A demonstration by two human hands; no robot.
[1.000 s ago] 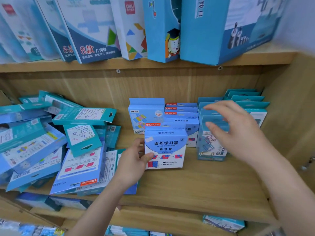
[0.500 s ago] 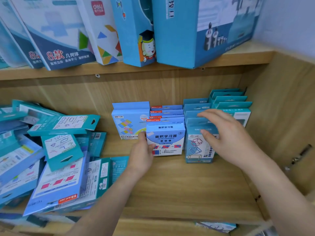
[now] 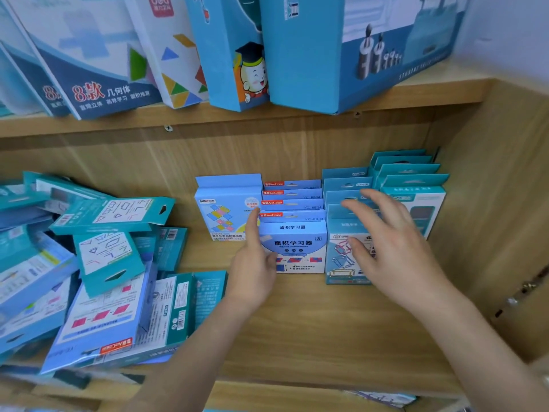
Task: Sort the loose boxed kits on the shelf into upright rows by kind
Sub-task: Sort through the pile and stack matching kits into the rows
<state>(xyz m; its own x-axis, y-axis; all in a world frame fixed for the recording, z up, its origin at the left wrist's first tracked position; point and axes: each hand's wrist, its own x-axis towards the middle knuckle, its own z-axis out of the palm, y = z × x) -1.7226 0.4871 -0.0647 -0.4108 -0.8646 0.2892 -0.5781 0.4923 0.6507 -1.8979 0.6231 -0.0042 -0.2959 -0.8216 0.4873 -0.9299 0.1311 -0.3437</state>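
Four rows: your sorted kits stand upright at the back right of the shelf (image 3: pixel 297 328). From the left they are one light-blue box (image 3: pixel 225 215), the blue row (image 3: pixel 292 203), the near teal row (image 3: pixel 346 185) and the far teal row (image 3: pixel 413 179).
Front blue box (image 3: pixel 292 248): it closes the blue row, upright and facing you, just beside the front teal box (image 3: pixel 338 269).
Left hand (image 3: pixel 255 269): your index finger lies straight up the front blue box's left edge, with the thumb resting on its printed face. Half a second ago this hand gripped that side with the fingers tucked in.
Right hand (image 3: pixel 395 251): your fingers are spread and loose in front of the near teal row, holding nothing. Half a second ago they curved over the top of the front teal box. The hand is blurred, so I cannot tell whether the thumb touches the box.
Loose pile (image 3: pixel 98 263): the unsorted kits lie tumbled at the left of the shelf, well apart from the rows, as before.
Upper shelf: large boxes (image 3: pixel 297 55) lean along it.
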